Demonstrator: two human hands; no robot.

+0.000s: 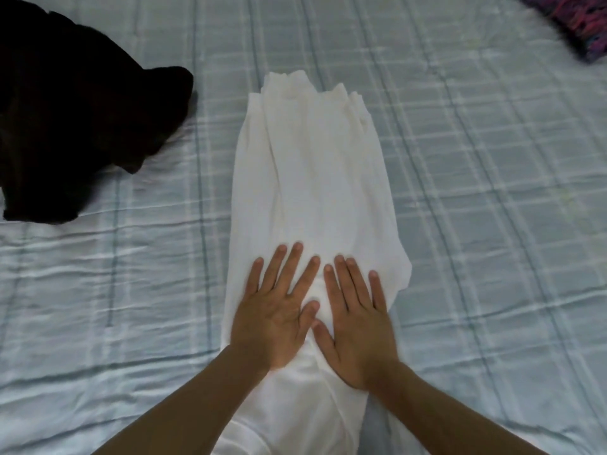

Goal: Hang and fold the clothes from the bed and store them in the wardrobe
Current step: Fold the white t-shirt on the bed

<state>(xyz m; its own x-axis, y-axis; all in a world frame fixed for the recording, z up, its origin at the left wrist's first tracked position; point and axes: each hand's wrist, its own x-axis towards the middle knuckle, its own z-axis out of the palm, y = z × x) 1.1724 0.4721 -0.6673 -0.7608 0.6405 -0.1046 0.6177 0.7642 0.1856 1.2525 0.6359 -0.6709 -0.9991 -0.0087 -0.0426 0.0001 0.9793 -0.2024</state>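
A white garment (312,178) lies folded into a long narrow strip down the middle of the bed (476,192), running away from me. My left hand (279,310) and my right hand (356,320) lie flat side by side on its near half, fingers straight and spread, palms pressing the cloth. The thumbs nearly touch. The garment's near end passes under my forearms to the bottom edge of the view.
A black garment (75,119) lies crumpled at the upper left of the bed. A purple and pink patterned cloth (578,24) shows at the top right corner. The bed cover is pale blue with a checked pattern.
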